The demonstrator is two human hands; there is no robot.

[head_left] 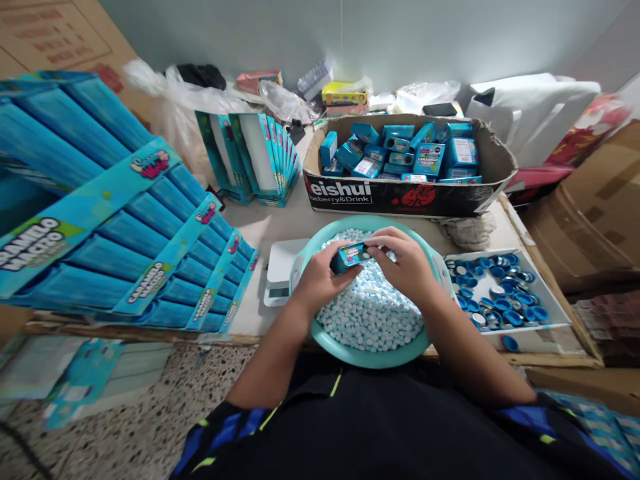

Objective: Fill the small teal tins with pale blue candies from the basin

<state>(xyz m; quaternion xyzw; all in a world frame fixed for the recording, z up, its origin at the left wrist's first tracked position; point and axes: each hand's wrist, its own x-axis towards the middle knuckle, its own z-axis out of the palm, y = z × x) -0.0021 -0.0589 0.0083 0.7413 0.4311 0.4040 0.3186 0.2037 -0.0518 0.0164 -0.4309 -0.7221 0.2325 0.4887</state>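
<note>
My left hand (323,273) is wrapped around a small blue candy box (349,256) with printed lettering on it. The fingers of my right hand (403,257) close together at the box's right end, where a dark edge shows; exactly what the fingertips pinch there is partly hidden. Both hands are above a turquoise basin (373,359), which holds a heap of small white and pale blue candies (370,317). Beneath the basin's left side, a white kitchen scale (286,270) sticks out.
Behind the basin stands a black carton (370,195) of blue candy boxes. A white tray (560,313) of blue-rimmed caps lies right, with one cap (510,343) outside it. Stacked blue display trays (125,233) lean at left; folded blue display cartons (260,157) stand farther back.
</note>
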